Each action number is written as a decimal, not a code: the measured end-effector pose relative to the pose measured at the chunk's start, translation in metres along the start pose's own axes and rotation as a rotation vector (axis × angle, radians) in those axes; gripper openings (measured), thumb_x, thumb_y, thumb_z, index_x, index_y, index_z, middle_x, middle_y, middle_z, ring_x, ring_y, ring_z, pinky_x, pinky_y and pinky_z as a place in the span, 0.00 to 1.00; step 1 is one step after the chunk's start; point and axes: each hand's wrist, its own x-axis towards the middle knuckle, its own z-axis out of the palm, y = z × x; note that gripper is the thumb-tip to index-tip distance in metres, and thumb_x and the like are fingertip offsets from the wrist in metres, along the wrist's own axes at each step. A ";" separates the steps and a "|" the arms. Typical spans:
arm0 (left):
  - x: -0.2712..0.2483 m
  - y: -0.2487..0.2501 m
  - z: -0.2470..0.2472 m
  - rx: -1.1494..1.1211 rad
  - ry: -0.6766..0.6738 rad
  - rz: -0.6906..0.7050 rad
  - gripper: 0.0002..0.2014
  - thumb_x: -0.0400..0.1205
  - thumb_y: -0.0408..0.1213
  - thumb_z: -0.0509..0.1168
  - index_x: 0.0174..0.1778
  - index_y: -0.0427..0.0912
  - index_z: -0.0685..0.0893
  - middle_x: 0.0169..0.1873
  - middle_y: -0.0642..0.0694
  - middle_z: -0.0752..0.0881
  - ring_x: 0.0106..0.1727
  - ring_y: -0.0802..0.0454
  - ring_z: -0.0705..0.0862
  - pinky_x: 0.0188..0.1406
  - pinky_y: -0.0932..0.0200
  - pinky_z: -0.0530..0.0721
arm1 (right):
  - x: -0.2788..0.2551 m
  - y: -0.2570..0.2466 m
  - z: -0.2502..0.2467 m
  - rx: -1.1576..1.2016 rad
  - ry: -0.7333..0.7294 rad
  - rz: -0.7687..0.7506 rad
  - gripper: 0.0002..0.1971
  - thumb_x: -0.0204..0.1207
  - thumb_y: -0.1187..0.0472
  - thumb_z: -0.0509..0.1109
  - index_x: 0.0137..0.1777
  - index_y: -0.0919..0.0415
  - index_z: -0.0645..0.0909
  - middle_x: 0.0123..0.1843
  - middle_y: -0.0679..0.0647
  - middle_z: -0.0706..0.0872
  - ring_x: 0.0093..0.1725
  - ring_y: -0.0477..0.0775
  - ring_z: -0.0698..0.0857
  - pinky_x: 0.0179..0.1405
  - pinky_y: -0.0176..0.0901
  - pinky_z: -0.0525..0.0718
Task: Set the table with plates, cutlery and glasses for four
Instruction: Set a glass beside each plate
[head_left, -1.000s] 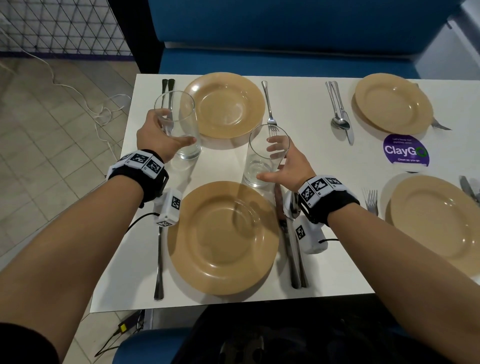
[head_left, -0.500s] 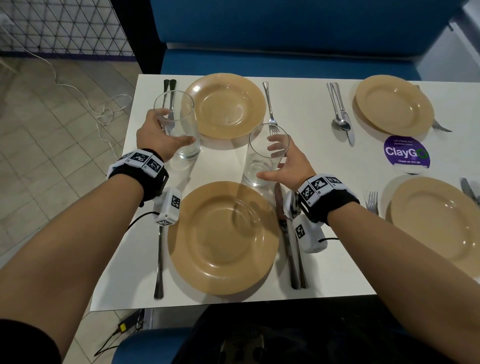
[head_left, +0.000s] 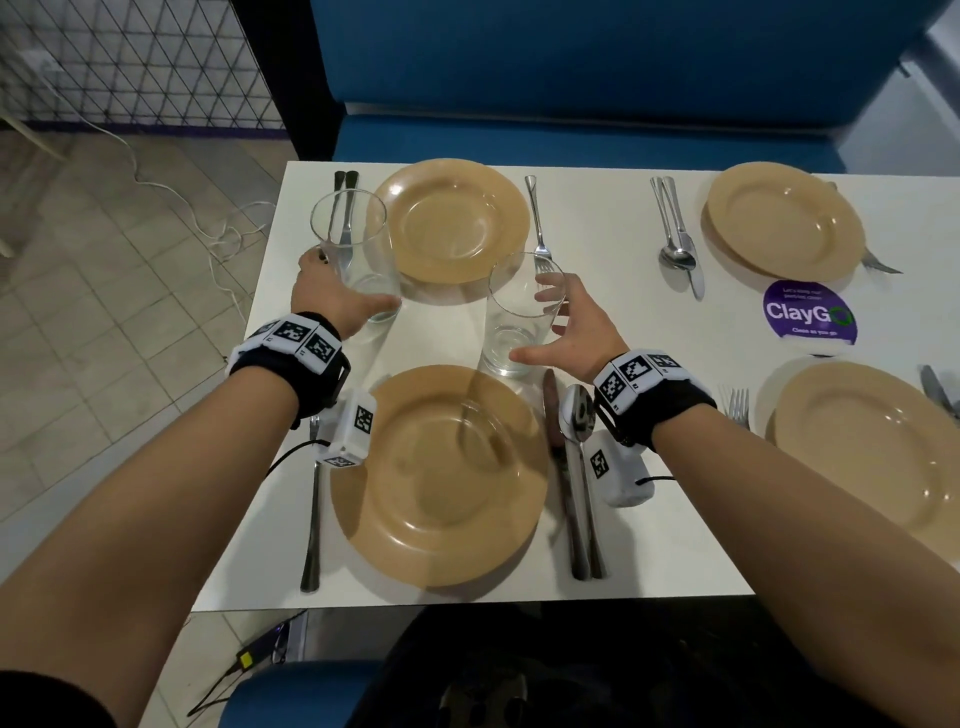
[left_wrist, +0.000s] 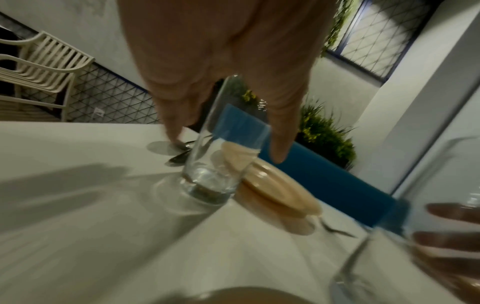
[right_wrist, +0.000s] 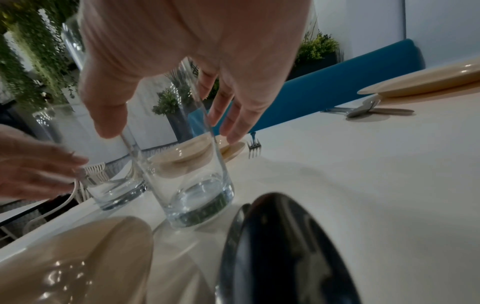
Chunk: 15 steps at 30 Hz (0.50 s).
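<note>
While two clear glasses (head_left: 358, 260) (head_left: 519, 317) stand upright, left hand (head_left: 330, 296) and right hand (head_left: 582, 332) — grips spread — hold nothing.

On my screen I see a white tabletop (head_left: 457, 338) with tan plates (head_left: 363, 519), clear glasses (head_left: 514, 322) and shiny silver cutlery (head_left: 675, 257). The bench (head_left: 571, 140) is blue. The sticker (head_left: 809, 314) is purple with white letters and a green ring. The wristbands (head_left: 270, 379) are black, with white tags (head_left: 304, 338) full of little black squares. The floor (head_left: 104, 312) has pale grey tiles.

Head looks down; wrist views close, sharing table (head_left: 441, 332).
</note>
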 end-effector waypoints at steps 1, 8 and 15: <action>-0.006 0.004 -0.002 0.100 -0.043 -0.042 0.46 0.69 0.49 0.78 0.76 0.32 0.62 0.72 0.39 0.74 0.71 0.42 0.75 0.62 0.55 0.75 | 0.000 -0.001 -0.004 -0.007 -0.002 -0.005 0.44 0.57 0.61 0.85 0.72 0.52 0.65 0.66 0.51 0.76 0.62 0.49 0.76 0.60 0.39 0.77; -0.066 0.064 -0.017 0.500 -0.288 0.049 0.21 0.78 0.54 0.66 0.49 0.35 0.86 0.40 0.46 0.89 0.38 0.48 0.85 0.40 0.57 0.83 | -0.015 0.005 -0.063 -0.064 -0.015 -0.078 0.46 0.59 0.58 0.85 0.74 0.53 0.64 0.69 0.50 0.74 0.66 0.46 0.73 0.64 0.38 0.72; -0.155 0.190 0.040 0.099 -0.324 0.364 0.09 0.79 0.46 0.69 0.44 0.43 0.85 0.37 0.48 0.89 0.37 0.53 0.85 0.41 0.57 0.85 | -0.030 0.037 -0.173 -0.015 0.126 -0.131 0.36 0.65 0.55 0.81 0.72 0.54 0.69 0.67 0.52 0.77 0.65 0.47 0.76 0.68 0.40 0.74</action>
